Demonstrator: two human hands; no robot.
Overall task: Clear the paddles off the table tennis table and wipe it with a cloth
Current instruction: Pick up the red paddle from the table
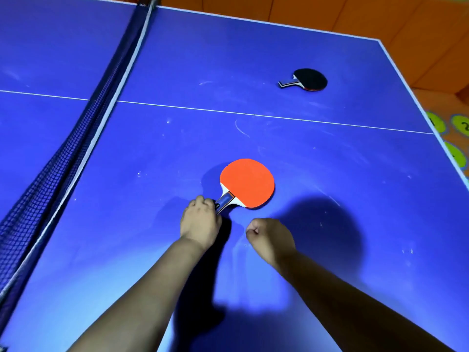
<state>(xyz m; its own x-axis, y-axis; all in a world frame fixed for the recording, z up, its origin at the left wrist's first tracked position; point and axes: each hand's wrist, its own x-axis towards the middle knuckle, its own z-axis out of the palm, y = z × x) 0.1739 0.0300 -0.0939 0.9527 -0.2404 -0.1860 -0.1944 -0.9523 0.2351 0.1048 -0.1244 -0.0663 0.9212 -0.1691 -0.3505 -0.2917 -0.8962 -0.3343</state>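
A paddle with its red face up (247,182) lies on the blue table tennis table (330,161) near the middle of the view. My left hand (200,218) grips its blue handle, fingers curled round the end. My right hand (269,237) hovers just to the right of it, fingers curled into a loose fist and holding nothing. A second paddle, black face up (308,79), lies far off toward the table's back right. No cloth is in view.
The dark net (76,148) runs diagonally along the left, from the top centre down to the bottom left. The table's right edge (416,97) borders an orange floor with green numbered circles (462,124). Faint smudges and scratches mark the surface.
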